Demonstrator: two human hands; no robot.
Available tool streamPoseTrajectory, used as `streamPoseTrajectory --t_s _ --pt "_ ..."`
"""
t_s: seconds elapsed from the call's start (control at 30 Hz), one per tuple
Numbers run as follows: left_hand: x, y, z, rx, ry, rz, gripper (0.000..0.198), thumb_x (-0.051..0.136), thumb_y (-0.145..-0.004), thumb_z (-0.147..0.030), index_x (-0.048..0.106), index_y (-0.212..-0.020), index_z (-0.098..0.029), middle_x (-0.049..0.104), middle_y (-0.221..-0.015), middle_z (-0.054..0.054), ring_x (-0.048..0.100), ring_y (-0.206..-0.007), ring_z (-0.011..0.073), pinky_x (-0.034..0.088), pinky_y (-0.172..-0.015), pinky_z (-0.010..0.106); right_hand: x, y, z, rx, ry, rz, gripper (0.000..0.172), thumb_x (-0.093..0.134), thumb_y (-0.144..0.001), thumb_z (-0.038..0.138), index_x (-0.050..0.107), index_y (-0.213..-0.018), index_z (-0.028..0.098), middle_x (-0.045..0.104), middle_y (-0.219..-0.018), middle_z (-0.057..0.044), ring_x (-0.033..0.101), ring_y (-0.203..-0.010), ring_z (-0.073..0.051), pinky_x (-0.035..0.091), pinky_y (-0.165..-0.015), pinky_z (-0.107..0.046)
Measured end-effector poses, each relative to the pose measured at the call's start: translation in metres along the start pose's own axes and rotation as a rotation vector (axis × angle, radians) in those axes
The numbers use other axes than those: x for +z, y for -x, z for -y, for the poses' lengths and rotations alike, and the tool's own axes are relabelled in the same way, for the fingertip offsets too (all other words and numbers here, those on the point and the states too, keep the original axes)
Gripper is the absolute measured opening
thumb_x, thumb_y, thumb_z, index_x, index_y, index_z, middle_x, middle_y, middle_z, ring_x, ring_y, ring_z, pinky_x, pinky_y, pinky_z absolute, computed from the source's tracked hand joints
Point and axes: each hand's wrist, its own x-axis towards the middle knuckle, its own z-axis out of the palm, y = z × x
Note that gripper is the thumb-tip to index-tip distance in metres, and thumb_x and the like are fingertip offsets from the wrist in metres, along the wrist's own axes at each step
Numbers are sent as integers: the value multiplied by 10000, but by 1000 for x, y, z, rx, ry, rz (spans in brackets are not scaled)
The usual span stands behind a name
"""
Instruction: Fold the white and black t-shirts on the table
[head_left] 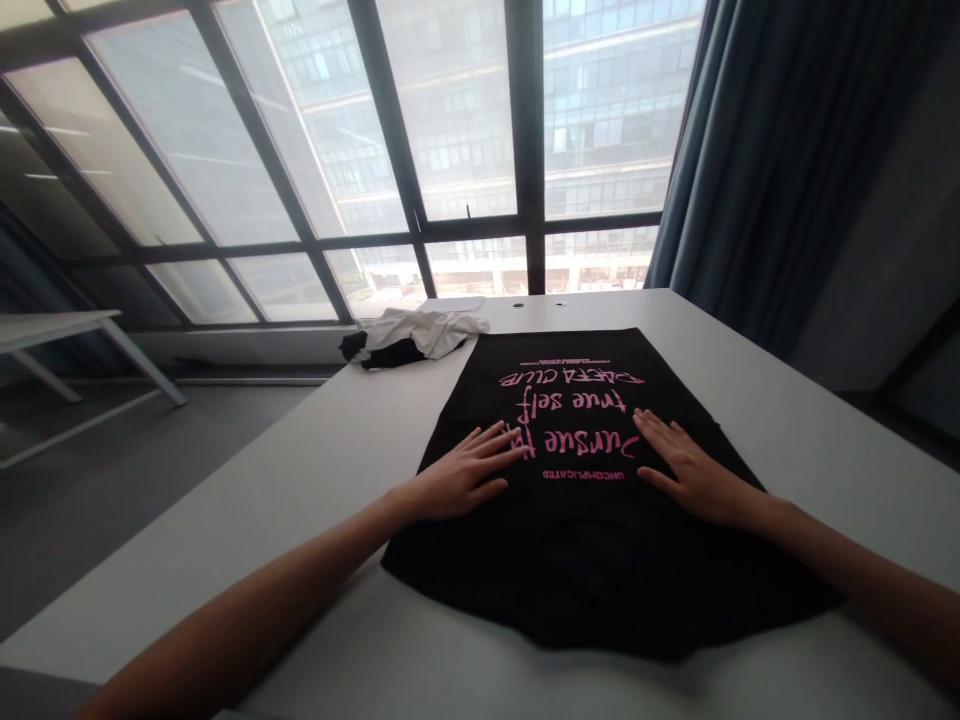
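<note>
A black T-shirt with pink lettering lies spread on the white table, its neckline toward me and its hem toward the window. The print appears upside down from my side. My left hand rests flat on the shirt's left part, fingers apart, touching the edge of the lettering. On the right part of the shirt my right hand lies flat too, fingers stretched out beside the print. Neither hand grips the cloth.
A crumpled heap of white and black cloth lies on the table at the far left. Behind it are large windows, with a blue curtain at right. Another white table stands at the left.
</note>
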Motion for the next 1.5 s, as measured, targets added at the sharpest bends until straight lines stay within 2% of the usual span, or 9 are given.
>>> streamPoseTrajectory --t_s 0.1,0.23,0.63,0.83,0.93,1.07,1.2,1.33,1.5 --pt "0 1 -12 143 78 118 545 435 -1034 -485 263 -1551 -485 241 -1627 -114 114 -1529 272 71 -1260 503 1 1 8 -56 -53 95 708 337 -1030 542 60 -1620 265 136 -1666 -69 110 -1528 -265 119 -1238 -546" --pt "3 0 -16 191 99 183 609 470 -1012 -531 204 -1559 -495 203 -1632 -117 98 -1527 281 11 -1254 529 6 0 5 -66 -70 179 609 292 -1048 508 176 -1607 296 198 -1654 -45 152 -1521 -251 117 -1236 -555" --pt "-3 1 -9 193 62 121 588 387 -1030 -566 217 -1578 -433 220 -1640 -78 156 -1529 267 80 -1260 493 7 -4 0 -45 -17 57 653 350 -1022 549 234 -1600 267 249 -1643 -58 184 -1519 -262 152 -1237 -541" --pt "1 -1 38 -114 -54 -166 610 305 -1050 -552 235 -1602 -302 232 -1652 -6 148 -1536 251 132 -1255 470 5 -8 -29 247 150 -204 677 280 -1019 525 318 -1568 130 299 -1620 -155 222 -1514 -284 211 -1220 -537" --pt "13 -3 61 -249 -81 -125 665 303 -1032 -600 251 -1600 -258 202 -1659 35 123 -1539 274 136 -1242 495 13 -6 -44 350 192 -137 704 310 -993 537 358 -1545 101 320 -1606 -176 242 -1506 -312 225 -1207 -564" --pt "25 -4 74 -300 -107 -17 686 296 -1016 -635 264 -1595 -269 153 -1663 40 122 -1536 292 135 -1229 521 20 -5 -51 422 212 6 698 332 -972 538 435 -1502 94 353 -1590 -175 274 -1493 -325 223 -1206 -566" --pt "19 -4 67 -294 -112 -48 682 314 -1019 -627 285 -1590 -256 176 -1659 46 128 -1535 290 143 -1232 513 15 -7 -48 396 219 -51 690 326 -985 531 416 -1514 98 349 -1590 -181 271 -1494 -318 237 -1201 -564" --pt "11 -3 45 -219 -85 -94 653 321 -1030 -611 255 -1596 -292 181 -1661 17 128 -1538 273 124 -1243 501 5 -7 -35 196 150 -144 694 328 -1006 541 307 -1575 145 277 -1626 -153 212 -1514 -298 203 -1216 -559" --pt "16 -3 15 -92 -57 1 646 349 -1030 -605 177 -1603 -362 126 -1668 -21 81 -1542 274 70 -1245 522 4 -4 -17 -17 22 86 721 375 -992 610 242 -1600 245 202 -1656 -77 155 -1524 -295 152 -1231 -559"
